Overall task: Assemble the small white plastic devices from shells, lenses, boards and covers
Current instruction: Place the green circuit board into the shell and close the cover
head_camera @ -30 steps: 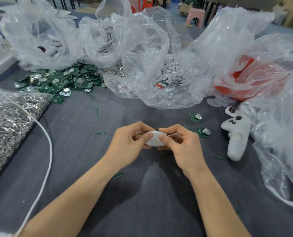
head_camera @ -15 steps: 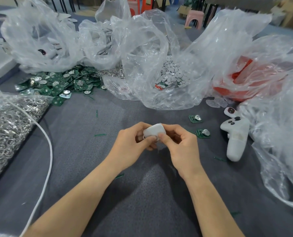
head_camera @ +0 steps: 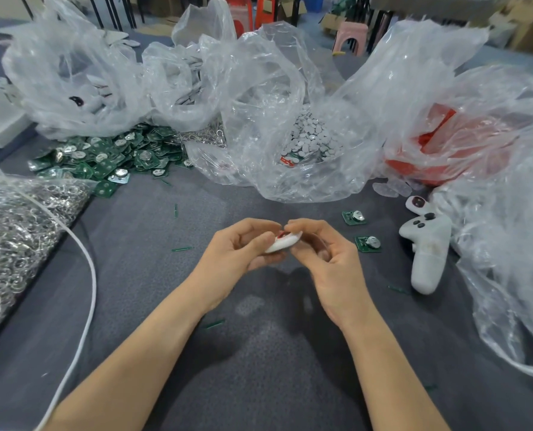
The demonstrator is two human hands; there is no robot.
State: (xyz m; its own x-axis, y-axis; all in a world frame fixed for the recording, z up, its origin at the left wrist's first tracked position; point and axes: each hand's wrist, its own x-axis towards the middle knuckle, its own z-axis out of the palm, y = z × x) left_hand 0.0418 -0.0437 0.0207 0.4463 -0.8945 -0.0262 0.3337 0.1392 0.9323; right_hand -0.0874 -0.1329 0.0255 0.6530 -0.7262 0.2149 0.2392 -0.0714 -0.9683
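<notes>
A small white oval device (head_camera: 284,243) is pinched between both hands above the middle of the grey cloth. My left hand (head_camera: 243,250) grips its left end and my right hand (head_camera: 327,259) its right end. The device is tilted, and a bit of red shows at its top edge. Two loose green boards (head_camera: 354,217) (head_camera: 368,243) with coin cells lie just right of my hands. A heap of green boards (head_camera: 109,157) lies at the back left. A clear bag of small grey round discs (head_camera: 315,141) sits behind my hands.
A white game controller (head_camera: 426,253) lies on the right, with a finished white device (head_camera: 416,203) above it. A bag of metal rings (head_camera: 13,231) and a white cable (head_camera: 84,253) are on the left. Crumpled clear bags (head_camera: 507,244) crowd the right and back.
The white device has been turned in my fingers from lying flat to tilted on edge, so a red part now shows. Both hands stayed in the same spot.
</notes>
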